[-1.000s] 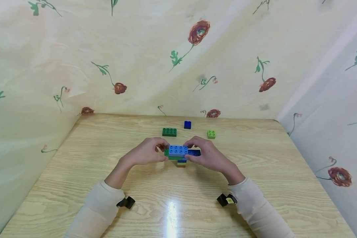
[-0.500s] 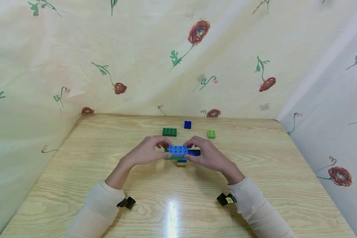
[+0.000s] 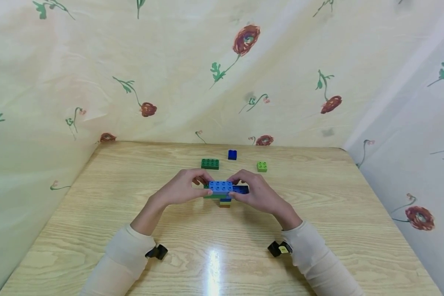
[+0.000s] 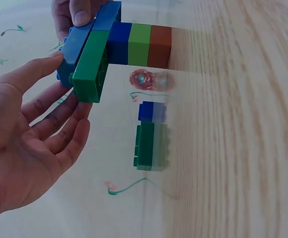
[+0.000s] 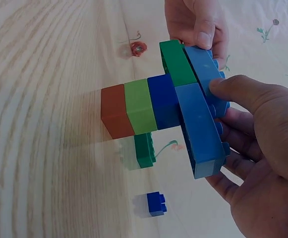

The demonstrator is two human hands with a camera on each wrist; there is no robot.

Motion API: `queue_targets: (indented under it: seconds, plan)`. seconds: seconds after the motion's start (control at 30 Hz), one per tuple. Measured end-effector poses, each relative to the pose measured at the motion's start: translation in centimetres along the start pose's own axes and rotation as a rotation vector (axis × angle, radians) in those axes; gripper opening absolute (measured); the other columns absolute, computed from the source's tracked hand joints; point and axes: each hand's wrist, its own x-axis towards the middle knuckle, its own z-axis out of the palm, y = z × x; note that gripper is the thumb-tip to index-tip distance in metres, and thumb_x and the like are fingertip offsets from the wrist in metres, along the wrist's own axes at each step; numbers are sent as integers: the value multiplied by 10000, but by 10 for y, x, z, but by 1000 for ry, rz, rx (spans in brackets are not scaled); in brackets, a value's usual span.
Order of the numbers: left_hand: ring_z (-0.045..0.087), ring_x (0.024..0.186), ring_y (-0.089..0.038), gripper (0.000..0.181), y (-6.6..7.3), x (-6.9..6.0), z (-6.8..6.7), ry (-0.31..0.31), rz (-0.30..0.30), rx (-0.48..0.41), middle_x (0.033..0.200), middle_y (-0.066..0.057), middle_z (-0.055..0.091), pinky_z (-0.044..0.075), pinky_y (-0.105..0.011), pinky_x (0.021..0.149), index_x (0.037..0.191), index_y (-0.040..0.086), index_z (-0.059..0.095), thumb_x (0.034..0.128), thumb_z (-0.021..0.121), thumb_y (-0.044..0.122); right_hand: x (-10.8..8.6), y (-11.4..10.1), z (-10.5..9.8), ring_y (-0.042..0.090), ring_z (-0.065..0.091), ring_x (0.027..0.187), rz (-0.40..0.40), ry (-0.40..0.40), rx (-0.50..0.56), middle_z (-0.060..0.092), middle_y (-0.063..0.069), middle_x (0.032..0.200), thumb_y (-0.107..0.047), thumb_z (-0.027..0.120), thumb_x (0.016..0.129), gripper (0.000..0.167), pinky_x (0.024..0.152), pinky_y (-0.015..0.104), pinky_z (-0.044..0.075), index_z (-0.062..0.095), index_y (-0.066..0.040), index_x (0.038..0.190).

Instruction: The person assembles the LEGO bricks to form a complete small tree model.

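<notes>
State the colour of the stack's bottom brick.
The bottom brick is orange-brown, clearest in the right wrist view.

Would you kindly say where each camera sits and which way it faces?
Head: worn there, facing forward and down at the table; left hand and right hand show.
Left wrist: worn there, facing the brick tower; both hands show.
Right wrist: worn there, facing the tower; both hands show.
Both wrist views share the tower and dark green brick.

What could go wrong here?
Uneven pressure from the left hand and right hand could tip the stack, which stands on one narrow brown brick.
The green brick and lower blue brick overhang the dark blue brick, so pressing their ends might pry them loose.
A dark seam shows under the top blue brick; it may not be fully seated.
</notes>
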Motion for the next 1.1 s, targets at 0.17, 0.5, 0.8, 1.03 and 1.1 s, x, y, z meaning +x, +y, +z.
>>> queue_targets:
  seconds: [0.17, 0.5, 0.8, 1.03, 1.1]
  plan:
    - [653, 1020, -151, 231, -3, 0, 0, 0, -1, 11, 1080, 42, 722, 526, -447, 1002, 1134, 174, 718, 924, 792, 238, 0, 2, 4, 155, 635, 993, -12, 20, 19, 714, 25, 1128, -172, 803, 909, 318, 877, 347, 549, 696, -108, 1202]
    - [645, 1016, -163, 234, -6, 2, -1, -8, -9, -2, 1084, 19, 716, 532, -473, 998, 1128, 160, 713, 921, 796, 232, -1, 2, 8, 137, 641, 1000, -16, 46, 19, 718, 18, 1123, -198, 792, 922, 301, 903, 365, 554, 708, -109, 1196]
    - [648, 1019, -176, 292, -9, 1, -3, -11, 25, -2, 1125, -18, 714, 546, -466, 976, 1178, 137, 698, 922, 792, 242, -3, -3, 5, 171, 645, 1069, 22, 13, 23, 705, 35, 1188, -229, 772, 944, 357, 943, 413, 558, 692, -102, 1268]
    - [651, 1033, -164, 305, -10, 5, 0, -18, 39, 13, 1140, -7, 714, 542, -433, 979, 1197, 145, 698, 930, 784, 263, -6, 3, -5, 200, 646, 1128, 30, -43, 22, 702, 36, 1231, -215, 772, 941, 390, 955, 420, 551, 677, -124, 1309]
    - [651, 1038, -167, 307, -10, 5, 0, -19, 39, 12, 1141, -8, 714, 542, -443, 984, 1200, 143, 697, 930, 784, 259, -6, 6, -9, 235, 645, 1147, 32, -59, 45, 702, 43, 1243, -207, 763, 949, 388, 963, 443, 546, 673, -113, 1315]
